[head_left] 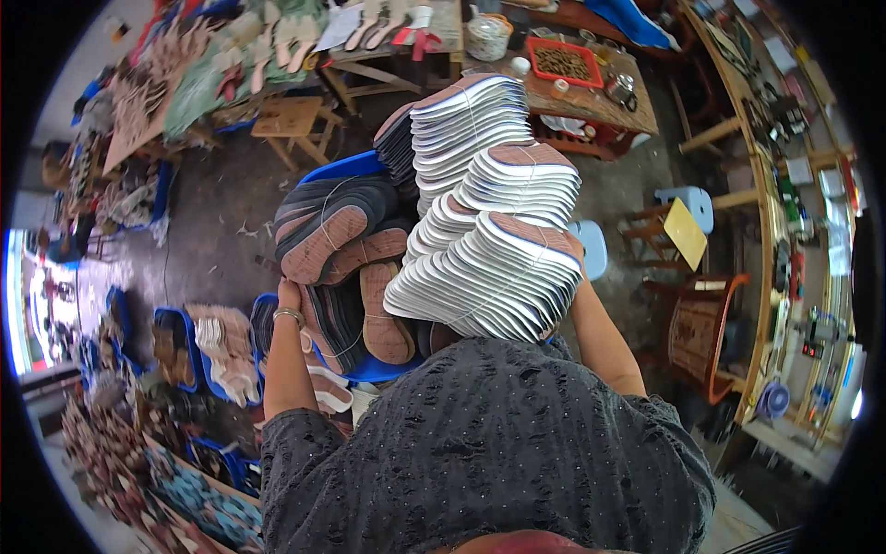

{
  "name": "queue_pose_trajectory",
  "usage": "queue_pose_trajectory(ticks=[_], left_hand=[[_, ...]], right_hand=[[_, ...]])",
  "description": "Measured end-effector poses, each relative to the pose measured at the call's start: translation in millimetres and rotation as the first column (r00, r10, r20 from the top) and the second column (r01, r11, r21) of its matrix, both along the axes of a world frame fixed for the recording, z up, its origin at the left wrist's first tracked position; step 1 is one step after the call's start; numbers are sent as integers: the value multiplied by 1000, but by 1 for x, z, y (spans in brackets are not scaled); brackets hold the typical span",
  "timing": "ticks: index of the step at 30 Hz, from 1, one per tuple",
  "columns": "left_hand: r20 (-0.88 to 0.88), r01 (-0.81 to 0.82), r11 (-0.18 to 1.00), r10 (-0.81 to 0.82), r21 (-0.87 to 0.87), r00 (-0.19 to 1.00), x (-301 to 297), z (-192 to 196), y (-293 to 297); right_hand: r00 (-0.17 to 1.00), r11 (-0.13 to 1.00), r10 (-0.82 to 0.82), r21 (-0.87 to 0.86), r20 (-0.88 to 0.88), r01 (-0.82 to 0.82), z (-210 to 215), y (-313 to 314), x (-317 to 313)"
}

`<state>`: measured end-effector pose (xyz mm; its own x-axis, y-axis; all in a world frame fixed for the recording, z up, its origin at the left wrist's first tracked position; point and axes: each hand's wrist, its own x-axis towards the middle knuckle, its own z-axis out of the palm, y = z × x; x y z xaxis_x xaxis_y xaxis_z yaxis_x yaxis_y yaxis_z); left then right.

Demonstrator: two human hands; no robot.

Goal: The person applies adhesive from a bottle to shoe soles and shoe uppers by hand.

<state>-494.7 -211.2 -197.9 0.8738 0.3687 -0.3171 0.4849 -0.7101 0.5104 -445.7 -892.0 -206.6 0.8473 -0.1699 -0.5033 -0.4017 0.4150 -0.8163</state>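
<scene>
while white soles (494, 272) run in bundles from far to near edge along the right side of the blue tub (343, 168), the right hand (576, 251) is nearer them, the left hand (289, 294) being by the left edge, and whether either grip is clamped cannot be told.

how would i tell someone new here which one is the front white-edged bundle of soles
In front of the person's dark shirt is a heaped blue tub. On its right side, find the front white-edged bundle of shoe soles. It lies closest to the shirt, with other white-edged bundles behind it and dark-edged bundles to its left.
</scene>
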Motion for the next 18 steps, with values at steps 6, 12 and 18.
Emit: queue_pose_trajectory(ticks=[6,12,18], left_hand=[[31,-34,989,38,-141,999,100,13,-31],[-103,252,955,-237,159,966,143,15,-28],[-145,469,843,-446,264,883,195,37,-67]], right_hand=[[987,988,-154,25,-34,155,21,11,-6],[967,954,-237,163,-98,250,45,9,-9],[935,879,-329,320,-131,354,-4,-20,-4]])
